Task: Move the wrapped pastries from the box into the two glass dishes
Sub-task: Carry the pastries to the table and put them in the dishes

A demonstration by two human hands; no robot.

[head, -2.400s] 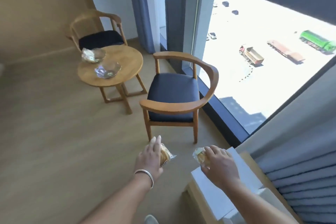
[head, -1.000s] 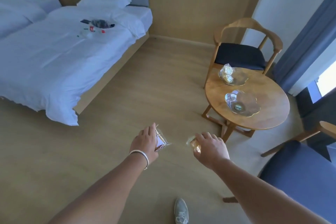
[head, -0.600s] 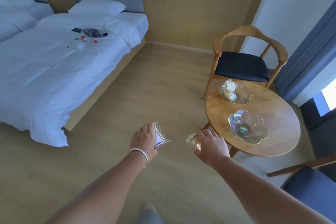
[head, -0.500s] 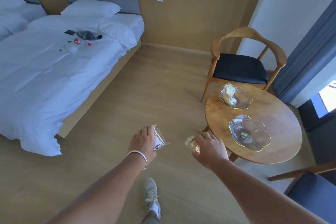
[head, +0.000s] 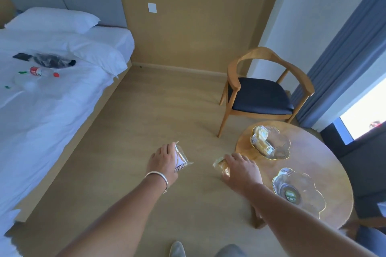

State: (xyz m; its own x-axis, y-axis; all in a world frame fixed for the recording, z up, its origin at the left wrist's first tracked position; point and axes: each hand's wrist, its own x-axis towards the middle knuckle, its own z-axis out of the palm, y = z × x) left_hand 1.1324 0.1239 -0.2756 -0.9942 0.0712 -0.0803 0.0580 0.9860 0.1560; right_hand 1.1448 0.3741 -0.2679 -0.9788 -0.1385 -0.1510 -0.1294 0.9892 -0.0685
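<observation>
Both hands carry one wrapped pastry each, held out in front at waist height, likely so they can be dropped straight into the dishes on arrival. Left hand (head: 164,159) has fingers curled around a shiny wrapped pastry (head: 181,157), wrapper ends sticking out toward 3 o'clock. Right hand (head: 240,170) is clenched over a second pastry (head: 221,166), only its wrapper tip showing at 9 o'clock of the knuckles.

Round wooden table (head: 325,162) sits at 3 o'clock of the hands. Far dish (head: 278,146), near the table's 11 o'clock edge, already holds wrapped pastries (head: 261,141). Near dish (head: 307,185), toward 5 o'clock, looks empty apart from a label on its base, so it is probably the next target. The box is not in view.

Right hand is just at the table's 9 o'clock rim; left is over bare floor. Open floor between bed (head: 52,89) and table gives plenty of room. Chair (head: 261,94) at 12 o'clock of the table is clear of the path.
</observation>
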